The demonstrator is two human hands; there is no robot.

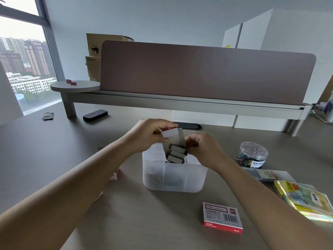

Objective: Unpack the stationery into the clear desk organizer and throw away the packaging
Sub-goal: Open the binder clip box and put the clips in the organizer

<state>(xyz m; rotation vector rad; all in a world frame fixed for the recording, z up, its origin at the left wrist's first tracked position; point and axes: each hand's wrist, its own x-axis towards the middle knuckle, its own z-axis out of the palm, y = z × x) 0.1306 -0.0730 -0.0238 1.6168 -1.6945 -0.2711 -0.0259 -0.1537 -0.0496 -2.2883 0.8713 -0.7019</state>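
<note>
head | step: emptying staple box (169, 132) into clear desk organizer (173, 173); staple strips (176, 153) slide from tilted inner tray | next: likely tip further, then bin box | left hand (147, 135) grips box sleeve, right hand (201, 148) pinches tray edge, both above organizer | 1 unopened staple box (222, 217) near front.

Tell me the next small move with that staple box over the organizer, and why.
Probably tilt the inner tray a bit steeper so the staple blocks slide off into the clear organizer. The left hand holds the red-and-white box sleeve, the right hand pinches the tray's edge, and the blocks sit at its lower end, just above the organizer's rim.
</note>
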